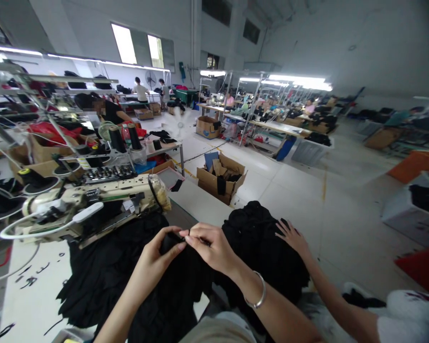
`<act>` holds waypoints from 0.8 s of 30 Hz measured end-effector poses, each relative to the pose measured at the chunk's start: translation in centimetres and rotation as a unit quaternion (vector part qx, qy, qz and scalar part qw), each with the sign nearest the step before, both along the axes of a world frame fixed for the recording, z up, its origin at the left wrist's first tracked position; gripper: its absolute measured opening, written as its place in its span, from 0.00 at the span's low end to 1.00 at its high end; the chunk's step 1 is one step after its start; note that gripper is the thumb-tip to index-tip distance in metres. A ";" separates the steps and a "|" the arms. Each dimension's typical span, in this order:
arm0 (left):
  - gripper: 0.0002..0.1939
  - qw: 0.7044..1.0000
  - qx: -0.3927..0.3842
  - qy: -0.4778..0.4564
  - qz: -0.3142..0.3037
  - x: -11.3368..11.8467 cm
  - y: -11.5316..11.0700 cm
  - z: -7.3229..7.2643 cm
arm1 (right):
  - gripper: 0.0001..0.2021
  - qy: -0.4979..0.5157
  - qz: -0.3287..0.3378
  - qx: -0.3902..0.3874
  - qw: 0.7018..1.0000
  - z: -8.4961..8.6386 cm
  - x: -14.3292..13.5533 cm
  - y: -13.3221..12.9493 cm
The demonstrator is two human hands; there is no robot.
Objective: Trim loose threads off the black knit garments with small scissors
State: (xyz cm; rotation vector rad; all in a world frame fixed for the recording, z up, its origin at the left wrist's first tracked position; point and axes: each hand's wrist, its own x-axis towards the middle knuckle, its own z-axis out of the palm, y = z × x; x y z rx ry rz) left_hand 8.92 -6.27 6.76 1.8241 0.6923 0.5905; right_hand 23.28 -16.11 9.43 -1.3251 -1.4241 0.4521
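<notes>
Black fabric (110, 271) lies in a loose spread over the white table, below the sewing machine. Both hands meet above it. My left hand (160, 252) pinches a dark piece of fabric between thumb and fingers. My right hand (212, 245), with a silver bangle on its wrist, grips the same piece, its fingertips touching those of my left hand. A heap of black fabric (260, 243) stands just right of my hands, and another person's hand (291, 237) rests on its right side with fingers spread.
A sewing machine (103, 195) with black thread cones (117, 139) stands at the left. Beyond the table, an open cardboard box (219, 188) sits on the floor. At the right are grey bins (407, 209) and a red one (422, 267). Another person bends over at the back left.
</notes>
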 end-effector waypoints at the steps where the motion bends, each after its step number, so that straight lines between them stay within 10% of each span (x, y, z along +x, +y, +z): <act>1: 0.12 1.000 0.006 0.001 -0.011 0.0 0.1 0.0 | 0.10 0.004 0.003 -0.004 1.000 0.0 0.1 0.0; 24: 0.15 0.995 -0.093 -0.008 0.024 -1.4 -0.6 0.6 | 0.09 -0.005 0.036 -0.136 0.990 -1.3 0.0 -1.3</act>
